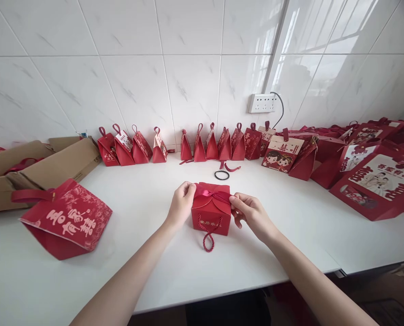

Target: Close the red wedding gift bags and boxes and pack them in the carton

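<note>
Red card, matte and crisply creased, forms the small box I am watching: squarish, with scalloped flaps folded over its top. It stands squarely between the two hands, touching both. A glossy ribbon of the same red runs across the lid, and a twisted cord loop hangs from the front face, toward the wrists.

My view shows the left hand curled nearly closed at the box's top left corner, fingertips pinched on the ribbon's end. The right hand is likewise nearly closed, thumb and forefinger nipping the ribbon at the top right edge, the other fingers tucked under.

Just beyond the hands a thin black elastic ring lies flat on the smooth white tabletop. Farther beyond them, a row of folded red pouches, wedge-shaped with small loops on top, lines the glossy tiled wall.

Well off to the left of the left hand lies a larger red paper bag on its side, with brown corrugated cardboard behind it. Well to the right of the right hand, big red gift bags with printed panels lean together.
</note>
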A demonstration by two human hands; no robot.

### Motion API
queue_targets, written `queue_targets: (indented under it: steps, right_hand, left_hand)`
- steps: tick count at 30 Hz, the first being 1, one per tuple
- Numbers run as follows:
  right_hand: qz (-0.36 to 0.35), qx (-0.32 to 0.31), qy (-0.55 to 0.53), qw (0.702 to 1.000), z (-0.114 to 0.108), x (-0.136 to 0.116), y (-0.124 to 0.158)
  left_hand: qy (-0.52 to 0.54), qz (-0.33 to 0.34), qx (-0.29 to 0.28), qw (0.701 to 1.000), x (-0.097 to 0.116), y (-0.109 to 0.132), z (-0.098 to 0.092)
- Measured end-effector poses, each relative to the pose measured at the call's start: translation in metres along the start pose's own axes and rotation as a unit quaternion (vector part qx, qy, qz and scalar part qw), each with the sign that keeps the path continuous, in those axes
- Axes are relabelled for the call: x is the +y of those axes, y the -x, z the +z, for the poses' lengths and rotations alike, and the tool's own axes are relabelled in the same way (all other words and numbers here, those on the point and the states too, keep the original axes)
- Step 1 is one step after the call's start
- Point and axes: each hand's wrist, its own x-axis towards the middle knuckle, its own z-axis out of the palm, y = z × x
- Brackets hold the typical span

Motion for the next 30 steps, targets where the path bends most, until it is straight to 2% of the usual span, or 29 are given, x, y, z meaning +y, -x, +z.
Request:
queue_targets:
  steps: [4,7,11,15,19,20,24,30]
  right_hand:
    - [-0.044,0.043,-0.021,0.998,0.0,0.004,0.002]
    - [-0.033,0.047,-0.046,0.997,-0.004,0.006,0.005]
    - [0.001,0.025,-0.062,0.998,-0.015,0.007,0.011]
    - [0.055,0.012,-0.019,0.998,-0.017,0.002,0.011]
    - [0.054,0.0,0.022,0.998,-0.009,-0.01,0.01]
    - [0.053,0.005,0.024,0.998,-0.007,-0.013,0.012]
    - [0.057,0.04,0.06,0.996,0.002,-0.02,0.031]
    - [0.028,0.133,0.092,0.986,0.023,-0.017,0.067]
  left_hand:
    - [-0.009,0.016,0.033,0.999,-0.001,0.009,0.011]
    - [0.01,-0.008,0.029,1.0,0.003,0.012,0.011]
    - [0.004,-0.038,-0.078,0.996,0.009,0.003,-0.005]
    - [-0.008,-0.037,-0.092,0.995,0.02,-0.016,-0.018]
    - [-0.012,-0.082,-0.238,0.968,0.034,-0.016,-0.007]
    - [-0.023,-0.089,-0.241,0.966,0.036,-0.011,-0.002]
    - [-0.077,-0.109,-0.18,0.975,0.04,0.011,0.01]
    - [-0.127,-0.098,-0.156,0.975,0.039,0.028,0.018]
